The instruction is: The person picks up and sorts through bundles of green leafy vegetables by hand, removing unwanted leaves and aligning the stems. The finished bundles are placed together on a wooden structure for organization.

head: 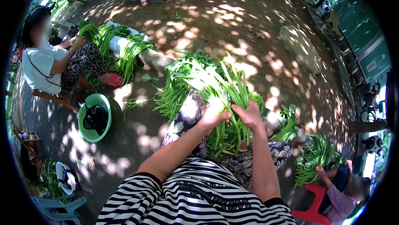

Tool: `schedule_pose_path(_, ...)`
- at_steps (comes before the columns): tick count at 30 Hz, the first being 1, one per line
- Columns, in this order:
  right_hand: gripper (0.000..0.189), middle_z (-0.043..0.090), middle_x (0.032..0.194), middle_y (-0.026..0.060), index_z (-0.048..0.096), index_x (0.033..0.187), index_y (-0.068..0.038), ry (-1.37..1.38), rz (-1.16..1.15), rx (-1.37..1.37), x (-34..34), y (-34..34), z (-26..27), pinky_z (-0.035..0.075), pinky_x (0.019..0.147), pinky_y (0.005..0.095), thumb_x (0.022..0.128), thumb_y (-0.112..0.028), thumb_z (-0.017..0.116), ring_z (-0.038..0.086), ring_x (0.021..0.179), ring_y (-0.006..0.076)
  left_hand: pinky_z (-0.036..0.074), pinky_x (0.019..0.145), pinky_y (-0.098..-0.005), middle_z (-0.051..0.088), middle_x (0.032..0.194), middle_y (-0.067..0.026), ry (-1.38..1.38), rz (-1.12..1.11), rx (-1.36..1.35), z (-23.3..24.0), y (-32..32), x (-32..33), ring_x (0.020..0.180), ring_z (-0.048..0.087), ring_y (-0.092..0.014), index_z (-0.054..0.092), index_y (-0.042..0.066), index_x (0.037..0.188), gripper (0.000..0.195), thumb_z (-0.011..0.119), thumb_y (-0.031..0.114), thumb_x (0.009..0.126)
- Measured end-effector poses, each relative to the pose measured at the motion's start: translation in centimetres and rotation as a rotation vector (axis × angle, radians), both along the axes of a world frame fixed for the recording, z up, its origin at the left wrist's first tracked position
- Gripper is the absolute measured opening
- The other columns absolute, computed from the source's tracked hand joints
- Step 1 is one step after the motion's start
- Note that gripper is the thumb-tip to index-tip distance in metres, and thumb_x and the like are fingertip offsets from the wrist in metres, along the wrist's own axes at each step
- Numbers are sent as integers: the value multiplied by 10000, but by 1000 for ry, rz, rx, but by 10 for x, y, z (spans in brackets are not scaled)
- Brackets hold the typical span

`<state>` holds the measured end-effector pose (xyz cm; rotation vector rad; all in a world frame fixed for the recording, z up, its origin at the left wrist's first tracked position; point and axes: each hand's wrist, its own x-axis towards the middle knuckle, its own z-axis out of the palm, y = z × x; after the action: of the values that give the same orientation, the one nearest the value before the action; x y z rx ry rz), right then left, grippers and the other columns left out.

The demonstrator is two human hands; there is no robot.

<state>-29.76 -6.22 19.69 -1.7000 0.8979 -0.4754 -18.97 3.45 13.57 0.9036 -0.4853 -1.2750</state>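
My left hand [215, 117] grips the stems of leafy greens [207, 81], whose leaves fan out away from me. Beside it, my right hand [249, 112] holds more green stalks [235, 84] of the same bunch, thumb laid over them. The two hands are close together above my lap. Cut stems hang below and between them. Under and beyond the hands lies a larger heap of the greens [174, 100], partly hidden by the held bunch and my knee in floral trousers.
At the left a seated person [46, 59] handles greens near a long pile [131, 47]. A green basin [107, 122] holds a dark bag. Lower right, another person [339, 200] sits by a red plastic stool [311, 206] and a heap of greens [314, 159]. A blue chair [62, 208] stands lower left.
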Motion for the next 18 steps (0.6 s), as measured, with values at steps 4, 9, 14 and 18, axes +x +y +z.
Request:
schedule_pose_path(4,220,623,722,69,580,895,14,24,41,95,5,5,-8,470,607,275,709,-100,608,590,637,146,444,611,-237,528,787,-21,12,-30,-2,-5,-2,0,651,520,-112,511,31,960,261,626,-2,728)
schedule_pose_path(9,216,621,731,88,569,922,8,11,-17,48,16,14,13,474,580,285,725,-76,600,594,612,150,446,614,-235,534,812,-27,1,-31,28,-14,0,0,661,519,-113,516,30,979,265,619,-6,738)
schedule_pose_path(14,243,617,729,95,554,945,17,81,96,-129,16,5,-7,471,528,277,723,-78,578,587,567,153,455,605,-252,541,829,-46,-10,-38,46,-8,-3,-3,676,531,-132,519,18,986,277,620,-28,732)
schedule_pose_path(18,279,610,728,108,536,955,42,166,186,-22,26,12,17,477,494,300,701,-74,541,581,535,176,458,606,-257,540,824,-51,-40,-40,53,-8,1,-2,677,528,-137,516,13,992,292,633,-19,726)
